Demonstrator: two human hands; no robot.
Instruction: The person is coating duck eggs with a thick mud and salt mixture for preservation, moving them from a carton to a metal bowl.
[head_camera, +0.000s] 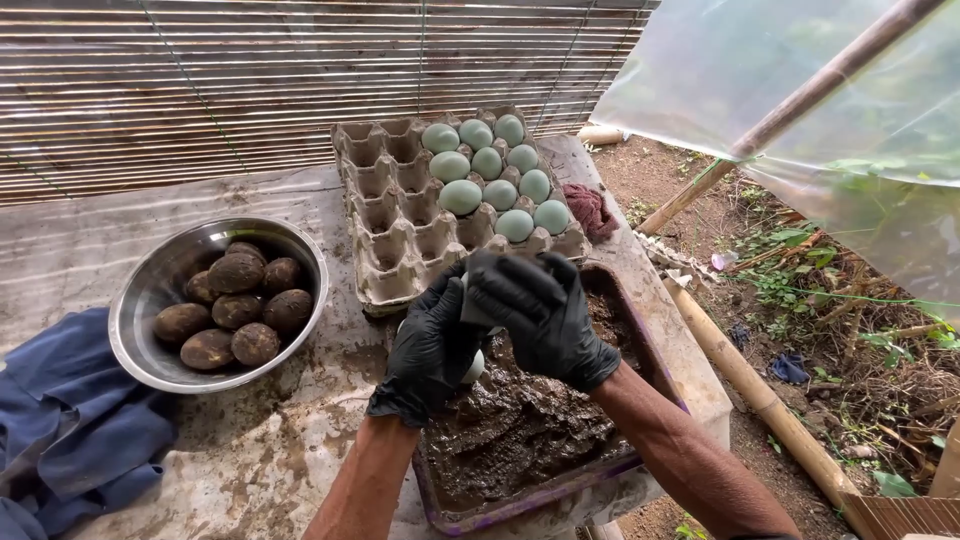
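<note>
Ten blue-green eggs (487, 165), seven mud-coated eggs (236, 305)

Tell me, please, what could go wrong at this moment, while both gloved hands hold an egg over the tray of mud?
1. The egg sits between the left hand and the right hand, both in wet black gloves; it might slip or crack.
2. The mud tray seems to reach the table's edge; a push could tip it.
3. The carton of pale green eggs lies just behind the hands; a knock may break some.
</note>
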